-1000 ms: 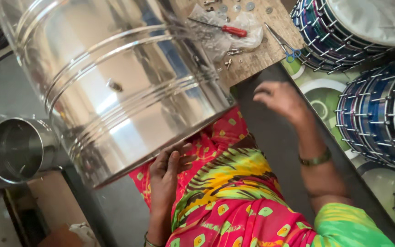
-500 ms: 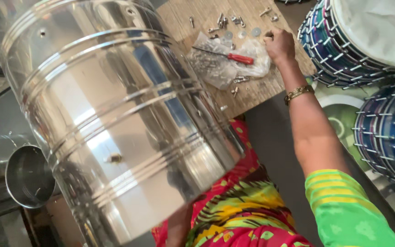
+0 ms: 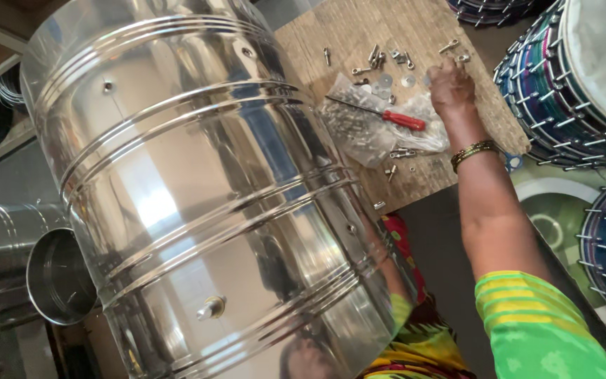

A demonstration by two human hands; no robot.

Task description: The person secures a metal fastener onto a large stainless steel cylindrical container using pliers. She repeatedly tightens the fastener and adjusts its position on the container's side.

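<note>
**One steel drum shell, one hand among loose hardware**

One shiny, ribbed steel shell (image 3: 205, 203) leans across the lap. The right hand (image 3: 449, 88) reaches the scattered bolts (image 3: 380, 60) on the counter (image 3: 359, 28); finger state unclear. One red screwdriver (image 3: 391, 116) lies nearby. Left hand hidden.

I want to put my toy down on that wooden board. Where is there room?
The board is bare along its far left part, between the shiny metal drum and the scattered bolts. It is crowded in the middle: screwdriver, plastic bag and the right hand fill it.
</note>
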